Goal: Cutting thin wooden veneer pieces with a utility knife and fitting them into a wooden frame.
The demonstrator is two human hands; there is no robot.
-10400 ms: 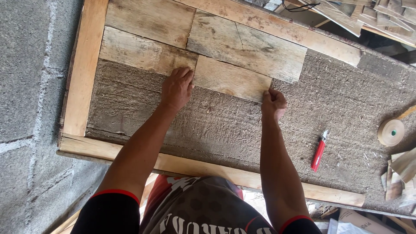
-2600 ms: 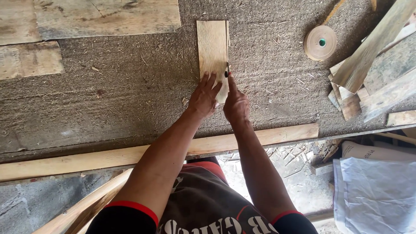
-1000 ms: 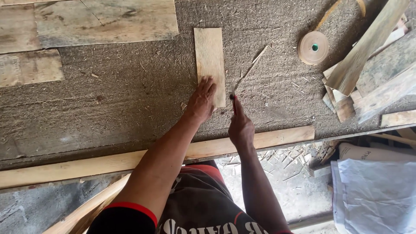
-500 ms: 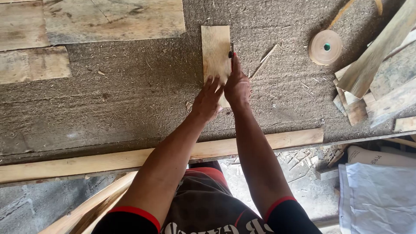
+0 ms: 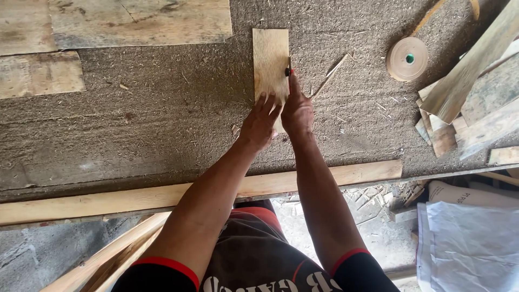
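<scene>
Hands [image 5: 278,116] are covering the wood strip's [image 5: 270,59] near end; the small dark tool [image 5: 287,70] is staying mostly hidden.

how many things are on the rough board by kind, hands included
hands: 2, left hand, right hand
small wood piece: 1
cutting tool: 1
thin splinter: 1
tape roll: 1
flat laid panels: 3
total: 9
</scene>
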